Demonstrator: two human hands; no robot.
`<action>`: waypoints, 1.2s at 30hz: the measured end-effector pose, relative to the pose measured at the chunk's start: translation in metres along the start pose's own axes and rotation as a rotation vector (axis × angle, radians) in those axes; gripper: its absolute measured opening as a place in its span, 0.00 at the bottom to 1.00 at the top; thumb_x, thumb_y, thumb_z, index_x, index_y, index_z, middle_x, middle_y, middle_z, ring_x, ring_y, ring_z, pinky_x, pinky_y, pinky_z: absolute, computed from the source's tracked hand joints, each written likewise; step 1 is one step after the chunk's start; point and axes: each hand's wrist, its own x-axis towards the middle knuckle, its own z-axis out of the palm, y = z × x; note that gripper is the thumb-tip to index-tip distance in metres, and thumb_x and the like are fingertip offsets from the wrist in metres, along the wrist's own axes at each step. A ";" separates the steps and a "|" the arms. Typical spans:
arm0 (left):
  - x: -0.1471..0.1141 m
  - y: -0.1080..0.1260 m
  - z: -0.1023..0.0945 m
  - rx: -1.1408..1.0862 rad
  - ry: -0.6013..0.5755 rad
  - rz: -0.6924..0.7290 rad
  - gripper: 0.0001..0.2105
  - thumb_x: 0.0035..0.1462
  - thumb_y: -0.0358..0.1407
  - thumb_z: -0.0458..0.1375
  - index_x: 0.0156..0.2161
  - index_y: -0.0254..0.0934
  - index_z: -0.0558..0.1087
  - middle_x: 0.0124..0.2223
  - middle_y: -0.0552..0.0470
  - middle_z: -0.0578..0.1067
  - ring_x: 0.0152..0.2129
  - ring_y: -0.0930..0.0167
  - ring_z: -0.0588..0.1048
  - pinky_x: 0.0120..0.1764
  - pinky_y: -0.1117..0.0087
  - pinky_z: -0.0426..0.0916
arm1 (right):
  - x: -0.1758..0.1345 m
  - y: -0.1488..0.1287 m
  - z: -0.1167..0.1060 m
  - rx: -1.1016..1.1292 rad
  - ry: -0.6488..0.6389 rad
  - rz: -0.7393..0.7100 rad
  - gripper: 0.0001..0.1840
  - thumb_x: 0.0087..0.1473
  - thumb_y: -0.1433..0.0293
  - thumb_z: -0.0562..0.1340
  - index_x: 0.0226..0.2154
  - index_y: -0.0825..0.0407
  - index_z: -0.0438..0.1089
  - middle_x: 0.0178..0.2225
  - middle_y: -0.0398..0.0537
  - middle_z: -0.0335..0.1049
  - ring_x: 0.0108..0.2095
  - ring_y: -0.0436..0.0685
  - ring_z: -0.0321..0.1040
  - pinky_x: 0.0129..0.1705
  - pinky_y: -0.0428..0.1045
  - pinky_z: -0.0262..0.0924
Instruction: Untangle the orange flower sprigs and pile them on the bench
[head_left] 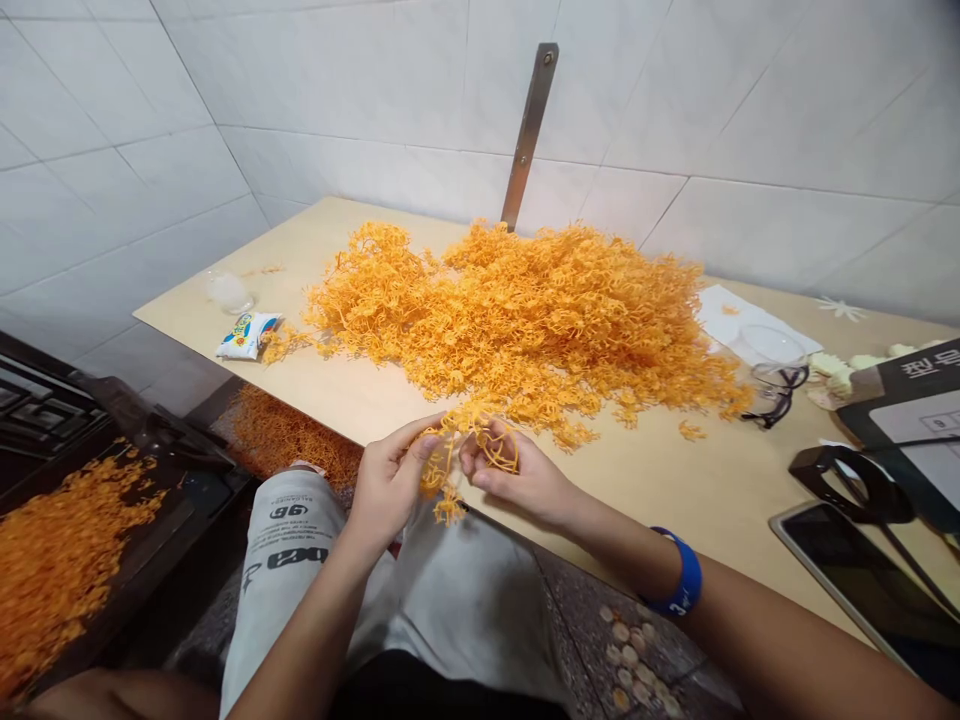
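Between my hands, at the table's front edge, is a small clump of orange branching plastic-looking strands (448,500). My left hand (394,480) pinches it with thumb and forefinger, and part of it hangs down over my lap. My right hand (525,475) is closed with its fingers curled in, and a loop of the strands lies across them. Exactly what its fingertips grip is partly hidden. Just beyond both hands spreads a large heap of the same orange strands (517,310) on the pale wooden table (637,465).
A small white-and-blue packet (249,336) and a clear cup (229,290) stand at the left. Glasses (780,395), a black tape-like ring (851,482) and a phone (847,570) lie right. More orange strands (60,560) fill a dark seat. A metal bar (529,140) rises behind the heap.
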 end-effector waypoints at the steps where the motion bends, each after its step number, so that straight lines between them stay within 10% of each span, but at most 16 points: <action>1: -0.002 -0.001 0.001 0.004 0.000 -0.002 0.16 0.60 0.43 0.55 0.47 0.36 0.77 0.47 0.47 0.79 0.46 0.63 0.77 0.51 0.62 0.70 | 0.000 0.000 0.002 -0.050 -0.002 -0.021 0.22 0.45 0.57 0.69 0.34 0.53 0.62 0.30 0.43 0.64 0.28 0.48 0.59 0.31 0.45 0.56; 7: -0.011 0.000 0.010 0.033 -0.170 0.058 0.17 0.62 0.41 0.52 0.51 0.38 0.75 0.55 0.47 0.74 0.53 0.62 0.72 0.57 0.58 0.64 | 0.001 0.008 0.006 -0.037 0.106 -0.035 0.29 0.44 0.51 0.68 0.41 0.54 0.64 0.28 0.41 0.64 0.25 0.48 0.61 0.27 0.44 0.59; 15: -0.010 0.014 0.004 0.314 -0.409 0.282 0.18 0.61 0.28 0.50 0.53 0.42 0.73 0.51 0.50 0.77 0.46 0.66 0.77 0.50 0.66 0.70 | 0.001 0.006 0.006 -0.166 0.204 0.042 0.24 0.52 0.49 0.60 0.24 0.53 0.60 0.14 0.36 0.55 0.14 0.44 0.51 0.15 0.42 0.46; 24: -0.016 0.008 0.003 0.518 -0.111 0.383 0.14 0.62 0.31 0.52 0.49 0.34 0.75 0.46 0.46 0.80 0.41 0.66 0.79 0.46 0.67 0.74 | 0.000 0.004 0.006 -0.056 0.121 0.125 0.23 0.51 0.52 0.61 0.20 0.53 0.59 0.12 0.35 0.55 0.12 0.43 0.50 0.13 0.41 0.44; 36: -0.009 0.000 0.022 0.078 -0.137 0.271 0.14 0.61 0.33 0.54 0.51 0.39 0.75 0.54 0.49 0.75 0.53 0.68 0.72 0.57 0.66 0.65 | 0.003 0.007 -0.002 0.140 0.116 0.128 0.21 0.47 0.55 0.66 0.21 0.54 0.64 0.12 0.37 0.59 0.12 0.45 0.55 0.12 0.41 0.51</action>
